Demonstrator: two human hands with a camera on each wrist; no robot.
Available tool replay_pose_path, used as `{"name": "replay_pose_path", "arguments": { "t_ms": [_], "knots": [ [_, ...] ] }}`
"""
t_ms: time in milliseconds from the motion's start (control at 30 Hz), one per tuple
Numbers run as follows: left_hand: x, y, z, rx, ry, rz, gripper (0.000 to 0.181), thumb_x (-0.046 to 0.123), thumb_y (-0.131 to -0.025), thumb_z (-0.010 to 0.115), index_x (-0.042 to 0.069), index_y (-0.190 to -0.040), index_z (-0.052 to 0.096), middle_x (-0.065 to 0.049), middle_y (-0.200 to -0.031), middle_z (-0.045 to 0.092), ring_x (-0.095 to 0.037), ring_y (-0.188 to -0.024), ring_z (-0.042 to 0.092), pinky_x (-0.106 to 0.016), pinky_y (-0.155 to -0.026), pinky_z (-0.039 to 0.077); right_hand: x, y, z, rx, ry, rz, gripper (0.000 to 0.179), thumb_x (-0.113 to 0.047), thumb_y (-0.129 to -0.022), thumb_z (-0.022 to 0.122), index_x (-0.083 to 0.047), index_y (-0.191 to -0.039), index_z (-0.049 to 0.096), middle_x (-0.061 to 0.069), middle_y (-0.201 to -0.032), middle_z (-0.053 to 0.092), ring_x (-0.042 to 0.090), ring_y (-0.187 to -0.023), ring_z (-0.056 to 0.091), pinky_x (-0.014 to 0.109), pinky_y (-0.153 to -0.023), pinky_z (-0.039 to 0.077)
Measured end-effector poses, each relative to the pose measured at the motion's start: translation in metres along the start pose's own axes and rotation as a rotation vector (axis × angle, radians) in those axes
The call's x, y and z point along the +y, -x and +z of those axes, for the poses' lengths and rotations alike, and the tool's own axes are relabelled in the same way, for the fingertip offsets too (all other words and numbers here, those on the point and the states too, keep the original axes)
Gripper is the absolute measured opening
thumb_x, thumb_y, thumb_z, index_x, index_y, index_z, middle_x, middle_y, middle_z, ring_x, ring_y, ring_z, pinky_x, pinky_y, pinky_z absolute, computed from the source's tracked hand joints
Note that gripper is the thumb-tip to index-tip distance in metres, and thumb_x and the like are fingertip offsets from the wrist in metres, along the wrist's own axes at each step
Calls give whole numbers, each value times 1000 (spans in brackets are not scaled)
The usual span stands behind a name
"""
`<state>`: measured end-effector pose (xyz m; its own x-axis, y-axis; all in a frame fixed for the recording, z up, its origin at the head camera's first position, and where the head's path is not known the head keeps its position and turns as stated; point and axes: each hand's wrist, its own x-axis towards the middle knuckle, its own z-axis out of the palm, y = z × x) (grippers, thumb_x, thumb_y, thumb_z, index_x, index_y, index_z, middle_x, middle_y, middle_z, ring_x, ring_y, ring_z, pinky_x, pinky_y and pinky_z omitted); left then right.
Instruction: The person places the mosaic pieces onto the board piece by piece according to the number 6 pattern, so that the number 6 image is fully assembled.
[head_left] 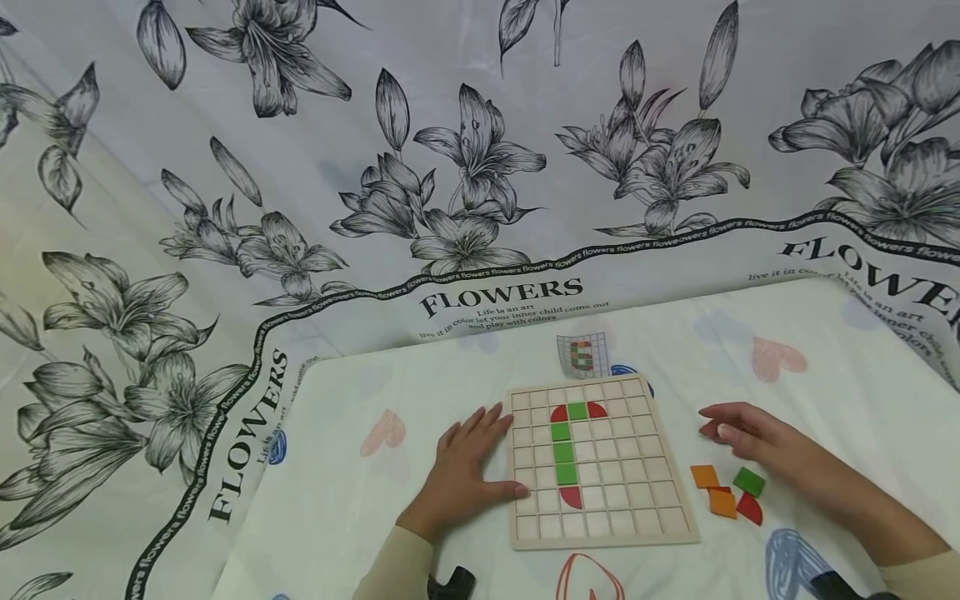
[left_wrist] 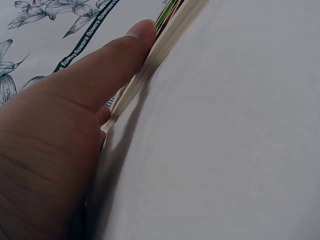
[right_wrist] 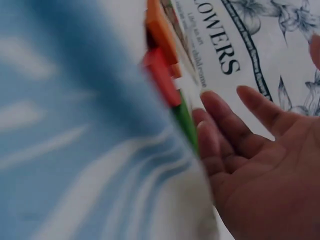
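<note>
A wooden grid board point(head_left: 622, 508) lies on the cloth, holding green squares and red quarter-round tiles. The green squares point(head_left: 564, 452) run down one column, with a red tile point(head_left: 572, 497) at the bottom and more tiles across the top. My left hand point(head_left: 472, 467) rests at the board's left side, its thumb over the edge; the left wrist view shows the thumb against the rim. My right hand point(head_left: 757, 437) is over the cloth right of the board, fingers loosely bent, holding nothing. Just below it lie loose orange tiles point(head_left: 705, 476), a green tile point(head_left: 749, 482) and a red tile point(head_left: 750, 509).
Behind the board stands a small printed card point(head_left: 582, 357) with a gridded tile pattern. A cloth with hearts and scribbles covers the table point(head_left: 337, 500). A flower-printed sheet point(head_left: 465, 167) hangs behind and to the left.
</note>
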<state>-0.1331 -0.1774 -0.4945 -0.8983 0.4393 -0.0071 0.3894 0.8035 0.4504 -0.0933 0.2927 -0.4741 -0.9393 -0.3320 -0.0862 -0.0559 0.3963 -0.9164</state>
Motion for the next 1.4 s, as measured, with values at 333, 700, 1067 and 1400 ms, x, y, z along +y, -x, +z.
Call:
{"name": "replay_pose_path", "arguments": {
  "t_ms": [333,700,1067,1400],
  "knots": [
    [-1,0,0,16,10,19,111,87,-81,71,32,-171,38,17,-177,22,-11,-163,10,-53,-128,4,18,6,14,65,180,-145,35,-18,-98,83,-18,-131,71,-5,-126,70,9,-109,63,21,-89,51],
    [-1,2,-1,33,12,36,110,85,-82,73,29,-171,41,11,-177,26,-17,-164,15,-57,-127,7,23,2,29,95,315,-325,29,-15,-92,90,-23,-113,71,-13,-110,63,5,-97,60,17,-83,50],
    [0,-2,-3,34,13,44,110,85,-82,73,30,-171,40,11,-177,26,-16,-164,14,-55,-127,6,6,6,24,28,134,-102,19,-13,-101,80,-10,-113,65,6,-98,61,15,-53,59,29,-62,54],
    [-1,-2,-2,23,12,38,110,85,-82,73,30,-171,40,12,-177,25,-16,-164,14,-55,-127,7,-12,6,26,106,44,-50,24,-13,-99,82,-6,-118,68,2,-83,69,22,-58,64,32,-56,57]
  ]
}}
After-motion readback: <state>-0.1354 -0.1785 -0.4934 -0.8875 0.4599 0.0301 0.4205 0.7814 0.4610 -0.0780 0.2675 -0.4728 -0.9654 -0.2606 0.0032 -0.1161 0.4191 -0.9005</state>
